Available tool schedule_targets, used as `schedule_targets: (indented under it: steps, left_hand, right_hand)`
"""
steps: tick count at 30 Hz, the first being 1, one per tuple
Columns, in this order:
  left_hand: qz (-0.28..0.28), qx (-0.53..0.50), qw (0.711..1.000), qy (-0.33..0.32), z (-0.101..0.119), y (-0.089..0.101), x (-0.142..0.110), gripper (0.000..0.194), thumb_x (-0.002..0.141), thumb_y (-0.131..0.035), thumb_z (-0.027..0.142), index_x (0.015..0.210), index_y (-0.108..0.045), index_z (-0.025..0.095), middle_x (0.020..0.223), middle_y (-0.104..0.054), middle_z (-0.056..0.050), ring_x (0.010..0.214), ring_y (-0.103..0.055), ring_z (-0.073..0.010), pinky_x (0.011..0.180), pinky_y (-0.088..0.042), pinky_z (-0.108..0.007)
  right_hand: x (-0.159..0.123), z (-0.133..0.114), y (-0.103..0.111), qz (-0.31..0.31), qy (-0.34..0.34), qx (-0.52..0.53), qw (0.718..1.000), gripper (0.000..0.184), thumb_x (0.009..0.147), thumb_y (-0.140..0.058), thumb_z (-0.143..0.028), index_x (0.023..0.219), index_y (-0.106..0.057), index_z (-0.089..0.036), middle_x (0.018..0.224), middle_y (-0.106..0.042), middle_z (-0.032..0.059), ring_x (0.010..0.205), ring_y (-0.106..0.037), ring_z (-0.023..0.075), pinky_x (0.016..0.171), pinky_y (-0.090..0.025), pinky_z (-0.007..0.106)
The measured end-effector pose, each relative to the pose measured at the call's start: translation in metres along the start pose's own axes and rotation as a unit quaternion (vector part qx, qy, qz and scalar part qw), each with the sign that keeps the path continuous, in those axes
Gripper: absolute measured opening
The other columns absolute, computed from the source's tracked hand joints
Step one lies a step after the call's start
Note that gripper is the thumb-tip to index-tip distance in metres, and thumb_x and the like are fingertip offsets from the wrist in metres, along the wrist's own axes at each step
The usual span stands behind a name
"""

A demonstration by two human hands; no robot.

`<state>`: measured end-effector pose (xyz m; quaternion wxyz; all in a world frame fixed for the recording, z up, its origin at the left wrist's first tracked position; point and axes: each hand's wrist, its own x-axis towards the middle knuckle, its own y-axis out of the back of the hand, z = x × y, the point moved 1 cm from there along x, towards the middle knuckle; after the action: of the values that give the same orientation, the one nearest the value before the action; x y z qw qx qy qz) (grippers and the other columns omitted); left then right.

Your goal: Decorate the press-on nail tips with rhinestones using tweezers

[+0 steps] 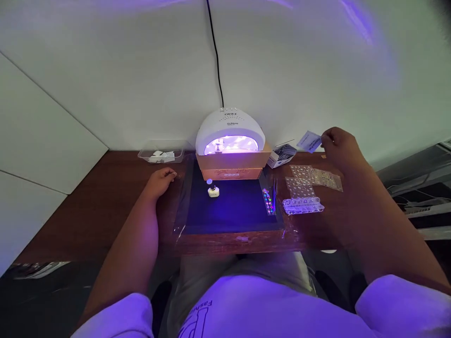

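Note:
My right hand (340, 146) is at the back right of the wooden table (105, 206), pinching a small white packet (309, 141) by its edge and holding it above the table. My left hand (161, 180) rests on the table, fingers curled, holding nothing, just left of the dark blue mat (232, 211). A white nail lamp (229, 133) glows purple on a cardboard box (232, 165) at the back of the mat. A small white bottle (213, 190) stands on the mat in front of the box.
Clear sheets of nail stickers (315, 177) and a clear divided case (303, 205) lie right of the mat. A glitter strip and tweezers (270, 197) lie on the mat's right edge. A clear tray (162, 152) sits back left, a small box (282, 155) beside the lamp.

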<state>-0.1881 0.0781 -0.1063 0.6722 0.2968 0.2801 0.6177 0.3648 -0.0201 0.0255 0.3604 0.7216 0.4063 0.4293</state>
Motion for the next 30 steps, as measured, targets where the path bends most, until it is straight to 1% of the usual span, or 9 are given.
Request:
schedule_targets:
  steps: [5, 7, 9, 11, 13, 17, 20, 23, 30]
  left_hand:
    - [0.092, -0.048, 0.994, -0.036, 0.024, 0.003, -0.014, 0.027, 0.097, -0.059, 0.04, 0.09, -0.061, 0.014, 0.076, -0.058, 0.002, 0.063, -0.053, -0.0094, 0.062, -0.048, -0.025]
    - [0.146, -0.073, 0.984, -0.066, 0.046, 0.009, -0.028, 0.022, 0.098, -0.051, 0.033, 0.087, -0.059, 0.015, 0.072, -0.053, 0.003, 0.061, -0.047, -0.0095, 0.061, -0.043, -0.024]
    - [0.162, -0.093, 0.976, -0.11, 0.076, 0.014, -0.05, 0.021, 0.095, -0.045, 0.029, 0.087, -0.059, 0.016, 0.072, -0.053, 0.002, 0.061, -0.046, -0.0101, 0.061, -0.04, -0.024]
    - [0.118, -0.105, 0.974, -0.163, 0.111, 0.013, -0.08, 0.018, 0.09, -0.051, 0.031, 0.087, -0.063, 0.017, 0.071, -0.055, 0.002, 0.063, -0.048, -0.0108, 0.061, -0.039, -0.024]
    - [0.038, -0.105, 0.971, -0.211, 0.147, 0.005, -0.113, 0.017, 0.087, -0.057, 0.033, 0.085, -0.067, 0.019, 0.072, -0.059, 0.002, 0.066, -0.052, -0.0114, 0.063, -0.04, -0.024]
    - [-0.13, -0.094, 0.951, -0.265, 0.195, -0.033, -0.171, 0.015, 0.083, -0.066, 0.029, 0.094, -0.071, 0.021, 0.076, -0.063, 0.003, 0.066, -0.055, -0.01, 0.065, -0.041, -0.023]
    - [-0.158, -0.104, 0.95, -0.248, 0.202, -0.059, -0.191, 0.01, 0.087, -0.061, 0.024, 0.093, -0.068, 0.019, 0.072, -0.058, 0.004, 0.064, -0.05, -0.0089, 0.062, -0.038, -0.023]
    - [-0.165, -0.124, 0.952, -0.227, 0.197, -0.074, -0.198, 0.01, 0.089, -0.057, 0.02, 0.082, -0.063, 0.018, 0.068, -0.054, 0.005, 0.062, -0.046, -0.0084, 0.061, -0.035, -0.023]
    - [-0.144, -0.182, 0.954, -0.188, 0.187, -0.086, -0.205, 0.015, 0.093, -0.052, 0.024, 0.081, -0.058, 0.018, 0.072, -0.056, 0.003, 0.066, -0.048, -0.0095, 0.063, -0.038, -0.023]
  right_hand:
    - [-0.077, -0.044, -0.016, -0.084, 0.111, 0.16, 0.977, 0.017, 0.093, -0.044, -0.031, 0.081, -0.051, -0.021, 0.073, -0.059, 0.0013, 0.066, -0.052, 0.015, 0.063, -0.038, 0.028]
    - [-0.103, -0.06, -0.025, -0.138, 0.165, 0.209, 0.954, 0.019, 0.091, -0.047, -0.033, 0.076, -0.05, -0.021, 0.068, -0.056, -0.0002, 0.063, -0.051, 0.0148, 0.06, -0.039, 0.027]
    - [-0.121, -0.071, -0.033, -0.176, 0.193, 0.238, 0.935, 0.021, 0.092, -0.045, -0.034, 0.076, -0.05, -0.022, 0.068, -0.056, -0.0008, 0.062, -0.051, 0.0145, 0.058, -0.039, 0.027]
    - [-0.134, -0.079, -0.037, -0.198, 0.208, 0.256, 0.923, 0.02, 0.093, -0.046, -0.032, 0.076, -0.05, -0.022, 0.068, -0.055, -0.0012, 0.062, -0.05, 0.014, 0.058, -0.038, 0.026]
    - [-0.142, -0.087, -0.038, -0.214, 0.222, 0.27, 0.912, 0.019, 0.093, -0.047, -0.03, 0.076, -0.049, -0.021, 0.069, -0.055, -0.0013, 0.063, -0.049, 0.0137, 0.06, -0.038, 0.026]
    - [-0.157, -0.104, -0.036, -0.242, 0.288, 0.249, 0.892, 0.016, 0.093, -0.048, -0.023, 0.078, -0.051, -0.021, 0.072, -0.056, -0.0002, 0.066, -0.05, 0.014, 0.065, -0.036, 0.027]
    - [-0.167, -0.114, -0.038, -0.246, 0.341, 0.213, 0.882, 0.013, 0.091, -0.048, -0.019, 0.079, -0.052, -0.02, 0.074, -0.056, 0.001, 0.068, -0.049, 0.0146, 0.065, -0.033, 0.028]
    - [-0.172, -0.117, -0.042, -0.254, 0.359, 0.234, 0.867, 0.012, 0.088, -0.05, -0.015, 0.077, -0.052, -0.02, 0.072, -0.055, 0.0007, 0.067, -0.046, 0.0143, 0.065, -0.032, 0.028]
    - [-0.185, -0.108, -0.057, -0.269, 0.275, 0.408, 0.828, 0.017, 0.096, -0.053, -0.029, 0.083, -0.058, -0.019, 0.076, -0.057, -0.0003, 0.07, -0.05, 0.0124, 0.065, -0.038, 0.026]
